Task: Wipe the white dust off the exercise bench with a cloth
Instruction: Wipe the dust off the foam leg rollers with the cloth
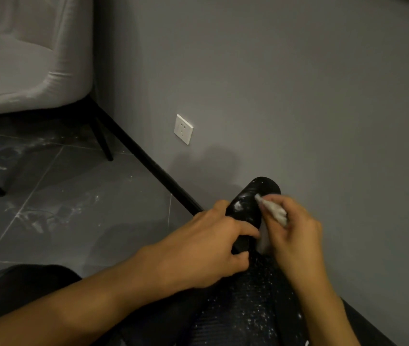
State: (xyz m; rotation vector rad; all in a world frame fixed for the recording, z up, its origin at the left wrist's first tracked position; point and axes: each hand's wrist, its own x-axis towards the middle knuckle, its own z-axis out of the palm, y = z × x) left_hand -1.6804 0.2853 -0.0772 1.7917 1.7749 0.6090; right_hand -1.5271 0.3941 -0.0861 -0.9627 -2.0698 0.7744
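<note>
Upper left stands a grey chair [23, 71]; a white socket [183, 129] sits mid-frame on the wall. Lower centre, the left hand [198, 248] grips the roller [253, 201] of the dust-speckled bench [253, 308]; right of it, the right hand [295, 236] pinches a cloth [275, 211] against the roller.

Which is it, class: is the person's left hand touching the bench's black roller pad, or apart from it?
Touching. In the head view the left hand wraps its fingers over the roller pad.

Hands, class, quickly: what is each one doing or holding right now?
Left hand: closed, gripping the bench's black roller.
Right hand: closed, pinching the white cloth, its tip against the roller.
</note>
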